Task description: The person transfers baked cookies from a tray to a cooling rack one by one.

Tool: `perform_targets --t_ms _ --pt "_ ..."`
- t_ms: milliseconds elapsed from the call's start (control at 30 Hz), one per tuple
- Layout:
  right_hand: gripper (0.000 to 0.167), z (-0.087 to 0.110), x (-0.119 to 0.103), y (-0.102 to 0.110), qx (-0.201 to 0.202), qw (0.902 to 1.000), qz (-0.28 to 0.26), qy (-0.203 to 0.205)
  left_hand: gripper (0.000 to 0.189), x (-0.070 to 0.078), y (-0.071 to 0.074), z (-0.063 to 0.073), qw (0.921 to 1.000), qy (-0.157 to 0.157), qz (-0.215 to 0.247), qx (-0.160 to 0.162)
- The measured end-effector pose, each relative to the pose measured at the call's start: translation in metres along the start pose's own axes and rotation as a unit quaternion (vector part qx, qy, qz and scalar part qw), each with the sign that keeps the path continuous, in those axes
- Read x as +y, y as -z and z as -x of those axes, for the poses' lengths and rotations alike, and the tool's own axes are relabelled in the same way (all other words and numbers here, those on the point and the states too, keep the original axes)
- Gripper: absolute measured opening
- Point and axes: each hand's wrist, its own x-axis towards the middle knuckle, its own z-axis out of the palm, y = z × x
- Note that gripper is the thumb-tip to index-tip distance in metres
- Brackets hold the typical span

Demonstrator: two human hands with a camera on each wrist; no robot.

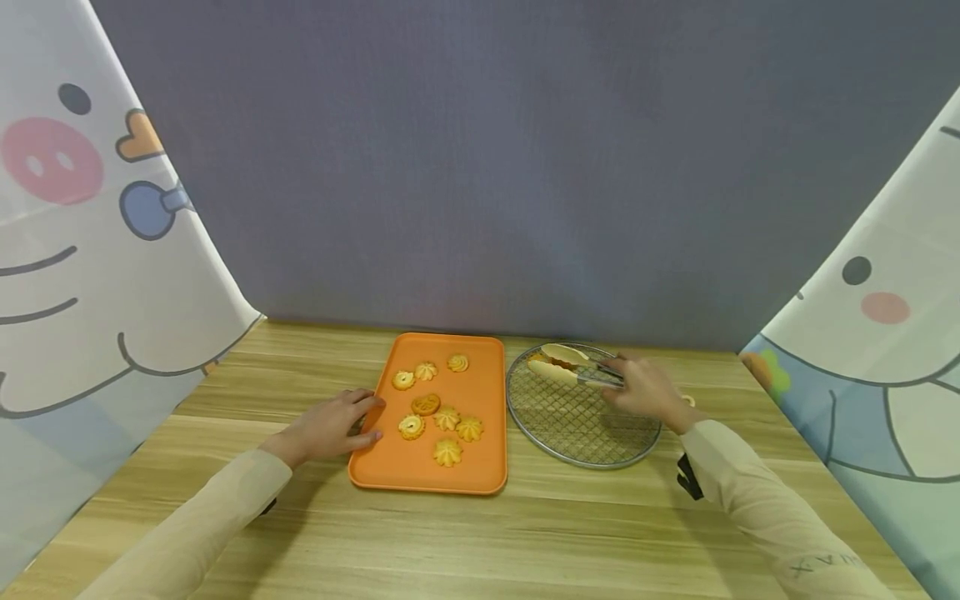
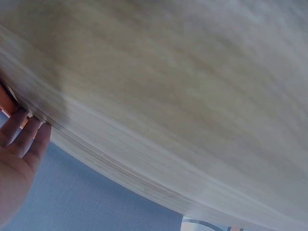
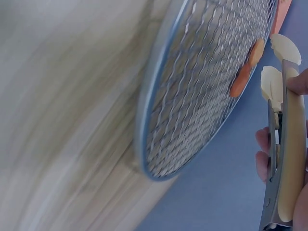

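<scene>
My right hand grips metal tongs with cream tips over the far left part of a round wire rack. In the right wrist view the tongs have their tips apart with nothing visible between them. Orange-brown cookies lie on the rack's mesh close to the tips. On the left, an orange tray bears several golden piped cookies and a browner one. My left hand rests at the tray's left rim, fingers extended and thumb apart. The left wrist view shows those fingertips at the tray's edge.
The tray and rack stand side by side on a wood-grain table. Behind the table rises a grey fabric panel. Cartoon-printed cloths flank both sides. A small cream loop shows beside the right wrist.
</scene>
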Motion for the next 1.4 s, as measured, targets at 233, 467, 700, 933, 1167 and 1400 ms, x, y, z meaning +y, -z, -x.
perform_targets --t_ms 233,467,700,933,1167,1400 --pt "0.049 -0.008 -0.015 -0.007 0.013 0.9994 0.011 0.031 0.051 -0.002 -0.002 0.000 1.0000 -0.002 -0.003 0.003" --pt "0.051 -0.018 -0.034 -0.011 0.021 0.9976 0.025 0.061 0.050 -0.001 -0.001 -0.001 1.0000 -0.006 0.001 0.006" --pt "0.049 -0.031 -0.051 -0.016 0.020 0.9961 0.030 0.081 0.050 -0.001 -0.001 -0.002 1.0000 -0.007 -0.001 0.007" --pt "0.046 -0.042 -0.067 -0.021 0.008 0.9953 0.028 0.093 0.049 0.000 0.000 -0.002 0.9999 -0.007 0.004 0.007" --pt "0.046 -0.053 -0.072 -0.031 -0.002 0.9957 0.025 0.090 0.050 0.001 0.001 -0.001 1.0000 -0.004 0.003 0.005" --pt "0.043 -0.064 -0.078 -0.038 -0.007 0.9954 0.023 0.093 0.051 0.000 0.002 -0.001 1.0000 0.000 0.006 -0.001"
